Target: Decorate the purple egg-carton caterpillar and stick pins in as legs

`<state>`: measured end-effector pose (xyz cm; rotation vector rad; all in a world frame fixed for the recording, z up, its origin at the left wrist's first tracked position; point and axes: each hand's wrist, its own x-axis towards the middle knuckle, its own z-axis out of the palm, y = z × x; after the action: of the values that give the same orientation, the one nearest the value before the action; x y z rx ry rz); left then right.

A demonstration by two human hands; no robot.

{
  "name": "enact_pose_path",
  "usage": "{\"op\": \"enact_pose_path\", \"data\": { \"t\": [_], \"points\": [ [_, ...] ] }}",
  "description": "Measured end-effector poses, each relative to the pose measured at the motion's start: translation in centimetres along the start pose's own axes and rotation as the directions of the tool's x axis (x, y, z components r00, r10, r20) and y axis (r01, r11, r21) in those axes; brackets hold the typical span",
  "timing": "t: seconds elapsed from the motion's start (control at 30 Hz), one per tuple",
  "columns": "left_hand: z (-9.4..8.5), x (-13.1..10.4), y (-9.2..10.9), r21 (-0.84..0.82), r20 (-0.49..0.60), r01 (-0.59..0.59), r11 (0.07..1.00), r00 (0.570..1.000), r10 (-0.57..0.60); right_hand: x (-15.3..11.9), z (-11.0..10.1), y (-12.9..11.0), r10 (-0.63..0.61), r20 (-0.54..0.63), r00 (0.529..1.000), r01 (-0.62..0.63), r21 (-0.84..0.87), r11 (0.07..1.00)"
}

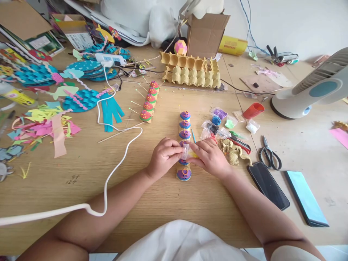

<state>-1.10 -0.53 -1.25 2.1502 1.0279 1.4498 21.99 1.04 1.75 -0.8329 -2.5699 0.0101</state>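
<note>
Both hands pinch a small clear plastic bag [186, 151], with a bit of yellow showing at its right side. My left hand [166, 156] has its fingers closed on the bag's left edge. From the other side my right hand [209, 156] grips it between thumb and fingers. Directly beneath lies an egg-carton strip [184, 174] whose bumps are covered in purple and blue clay with small orange details and faces. The bag and fingers hide its middle bumps. A thin blue stick [193, 136] lies just right of the strip.
Clay packets [217, 114], a red cutter [240, 143], scissors [268, 154] and a phone [269, 185] lie to the right. A red-and-green carton strip with pins [149, 105] stands back left. A white cable [119, 163] crosses the left side. Egg cartons [195, 76] sit behind.
</note>
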Motion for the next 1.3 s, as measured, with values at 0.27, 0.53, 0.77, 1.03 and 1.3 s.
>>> {"op": "enact_pose_path", "data": {
  "t": [0.27, 0.53, 0.77, 1.03, 1.3],
  "points": [
    [-0.05, 0.19, 0.15, -0.038, 0.038, 0.019, 0.999, 0.999, -0.017, 0.02, 0.06, 0.02, -0.024, 0.009, 1.0, 0.024, -0.005, 1.0],
    [-0.17, 0.22, 0.44, -0.066, 0.062, 0.089, 0.994, 0.994, -0.085, 0.0, 0.01, -0.02, -0.007, 0.021, 1.0, 0.007, 0.016, 1.0],
    [-0.15, 0.04, 0.03, -0.14, 0.08, 0.088, 0.986, 0.994, -0.077, 0.0, -0.05, -0.05, -0.022, 0.035, 0.999, 0.021, 0.018, 1.0],
    [-0.17, -0.09, 0.14, -0.151, 0.116, 0.081, 0.985, 0.991, -0.064, 0.08, 0.02, 0.0, -0.068, 0.032, 0.997, 0.068, -0.009, 0.998],
    [-0.28, 0.27, 0.76, -0.152, 0.112, 0.087, 0.985, 0.991, -0.07, 0.12, 0.0, -0.03, -0.069, 0.009, 0.998, 0.069, -0.007, 0.998]
  ]
}}
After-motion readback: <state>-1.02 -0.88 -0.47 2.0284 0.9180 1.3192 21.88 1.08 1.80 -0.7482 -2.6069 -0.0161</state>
